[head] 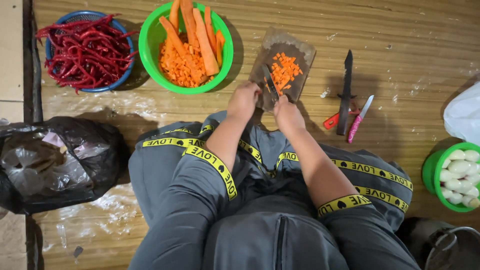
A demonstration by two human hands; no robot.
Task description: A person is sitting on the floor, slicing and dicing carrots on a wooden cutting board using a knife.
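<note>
Right hand (288, 114) gripping knife (270, 83), left hand (243, 100) closed at cutting board (283, 67). Diced carrot (286, 71) piled there and in green bowl (150, 37); whole carrot sticks (197, 30) still uncut.

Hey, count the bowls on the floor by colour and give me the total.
Green bowls: 2, one with carrots, one with peeled white pieces
Blue bowls: 1, holding red chillies
Total: 3

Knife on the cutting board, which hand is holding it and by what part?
The right hand holds the knife by its handle; the left hand rests at the board's edge.
</note>
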